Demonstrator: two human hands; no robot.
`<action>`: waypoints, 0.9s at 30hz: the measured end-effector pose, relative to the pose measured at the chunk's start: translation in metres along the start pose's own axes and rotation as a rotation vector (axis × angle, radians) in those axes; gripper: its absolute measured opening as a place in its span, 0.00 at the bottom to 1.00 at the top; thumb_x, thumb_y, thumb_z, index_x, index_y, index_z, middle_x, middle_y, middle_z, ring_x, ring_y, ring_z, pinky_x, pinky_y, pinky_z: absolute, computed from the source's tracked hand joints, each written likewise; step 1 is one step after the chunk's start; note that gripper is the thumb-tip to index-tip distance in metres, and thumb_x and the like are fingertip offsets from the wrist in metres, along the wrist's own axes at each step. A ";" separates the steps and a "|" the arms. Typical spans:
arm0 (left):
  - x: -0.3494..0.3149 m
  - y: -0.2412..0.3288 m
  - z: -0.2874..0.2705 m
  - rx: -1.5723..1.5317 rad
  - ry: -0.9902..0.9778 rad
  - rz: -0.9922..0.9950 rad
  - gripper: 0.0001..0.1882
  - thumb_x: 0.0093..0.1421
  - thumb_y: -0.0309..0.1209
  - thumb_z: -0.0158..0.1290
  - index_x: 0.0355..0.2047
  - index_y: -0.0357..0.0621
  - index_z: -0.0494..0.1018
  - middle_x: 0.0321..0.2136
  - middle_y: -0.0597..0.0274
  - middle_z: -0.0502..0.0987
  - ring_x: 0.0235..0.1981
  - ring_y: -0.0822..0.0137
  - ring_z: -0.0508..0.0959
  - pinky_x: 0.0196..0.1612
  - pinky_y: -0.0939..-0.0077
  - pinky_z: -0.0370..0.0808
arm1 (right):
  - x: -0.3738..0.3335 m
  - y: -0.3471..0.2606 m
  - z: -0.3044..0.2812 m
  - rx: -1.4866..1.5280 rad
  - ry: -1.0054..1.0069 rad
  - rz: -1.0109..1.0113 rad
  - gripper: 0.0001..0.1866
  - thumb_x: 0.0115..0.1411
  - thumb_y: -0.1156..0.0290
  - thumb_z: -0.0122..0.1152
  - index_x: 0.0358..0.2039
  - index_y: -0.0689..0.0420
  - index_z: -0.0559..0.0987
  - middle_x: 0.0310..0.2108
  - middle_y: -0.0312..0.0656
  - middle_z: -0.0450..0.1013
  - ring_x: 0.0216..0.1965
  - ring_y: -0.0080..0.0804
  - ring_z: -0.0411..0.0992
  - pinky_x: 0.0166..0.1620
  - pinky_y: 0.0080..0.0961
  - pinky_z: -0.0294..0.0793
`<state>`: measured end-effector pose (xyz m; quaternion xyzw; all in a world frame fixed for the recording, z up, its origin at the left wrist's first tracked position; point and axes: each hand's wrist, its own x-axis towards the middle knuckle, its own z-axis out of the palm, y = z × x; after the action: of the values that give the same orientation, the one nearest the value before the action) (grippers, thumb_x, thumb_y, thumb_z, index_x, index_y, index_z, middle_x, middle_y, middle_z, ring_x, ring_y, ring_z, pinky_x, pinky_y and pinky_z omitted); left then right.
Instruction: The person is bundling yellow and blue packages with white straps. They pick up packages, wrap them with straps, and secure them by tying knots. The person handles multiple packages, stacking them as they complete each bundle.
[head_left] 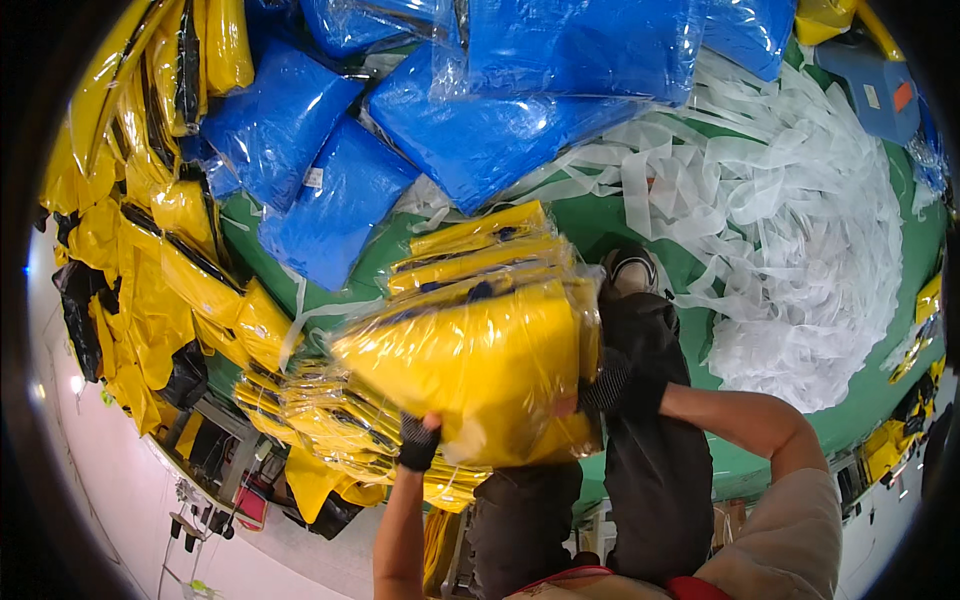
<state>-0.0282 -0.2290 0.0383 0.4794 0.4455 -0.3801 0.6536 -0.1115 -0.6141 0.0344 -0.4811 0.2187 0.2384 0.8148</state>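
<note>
In front of my legs is a stack of yellow folded packets in clear plastic (480, 350), with dark trim showing along the layered edges. My left hand (418, 440), in a black fingerless glove, is closed on the near left edge of the top packet, its thumb on the plastic. At the right edge, my right hand (610, 388), gloved the same way, grips the stack; most of its fingers are hidden behind the shiny wrap. Partly under the held stack, to the left, lies a pile of similar yellow packets (335, 410).
Blue plastic-wrapped packets (430, 120) lie across the far side of the green surface (560, 190). A large tangle of white strips (790, 250) spreads on the right. More yellow and black pieces (150, 290) are heaped along the left edge. My shoe (632, 272) rests on the green surface.
</note>
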 end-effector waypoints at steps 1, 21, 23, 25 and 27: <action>0.007 -0.007 -0.007 0.477 -0.038 0.092 0.29 0.57 0.42 0.49 0.52 0.36 0.57 0.47 0.52 0.68 0.44 0.57 0.70 0.47 0.64 0.68 | -0.001 0.008 -0.003 0.051 -0.059 0.077 0.36 0.46 0.56 0.63 0.52 0.63 0.63 0.49 0.49 0.65 0.51 0.40 0.64 0.53 0.35 0.63; 0.039 0.075 0.289 1.965 -0.248 1.181 0.23 0.50 0.51 0.50 0.33 0.43 0.74 0.31 0.56 0.74 0.28 0.55 0.75 0.30 0.62 0.71 | 0.060 -0.092 -0.033 -0.623 -0.155 -0.024 0.36 0.48 0.48 0.60 0.51 0.60 0.66 0.48 0.45 0.68 0.49 0.36 0.65 0.53 0.28 0.61; 0.053 0.075 0.289 1.974 -0.221 1.177 0.21 0.50 0.51 0.49 0.30 0.45 0.74 0.28 0.56 0.74 0.28 0.54 0.74 0.28 0.61 0.71 | 0.071 -0.085 -0.035 -0.677 -0.122 0.001 0.36 0.48 0.47 0.60 0.50 0.60 0.67 0.48 0.46 0.68 0.48 0.37 0.65 0.53 0.29 0.61; 0.068 0.077 0.290 2.042 -0.208 1.100 0.22 0.50 0.52 0.48 0.27 0.46 0.74 0.27 0.55 0.73 0.29 0.54 0.74 0.28 0.59 0.71 | 0.083 -0.078 -0.036 -0.735 -0.094 0.039 0.35 0.47 0.46 0.59 0.49 0.59 0.68 0.47 0.46 0.68 0.48 0.37 0.65 0.52 0.29 0.61; 0.088 0.076 0.288 2.015 -0.224 1.162 0.22 0.50 0.53 0.46 0.25 0.47 0.74 0.25 0.54 0.72 0.30 0.54 0.73 0.28 0.57 0.70 | 0.095 -0.076 -0.040 -0.805 -0.087 0.109 0.35 0.47 0.46 0.59 0.48 0.59 0.69 0.47 0.47 0.68 0.48 0.37 0.65 0.52 0.29 0.62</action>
<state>0.1321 -0.4941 0.0181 0.8767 -0.4039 -0.2457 0.0890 0.0045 -0.6644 0.0128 -0.7387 0.0983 0.3678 0.5563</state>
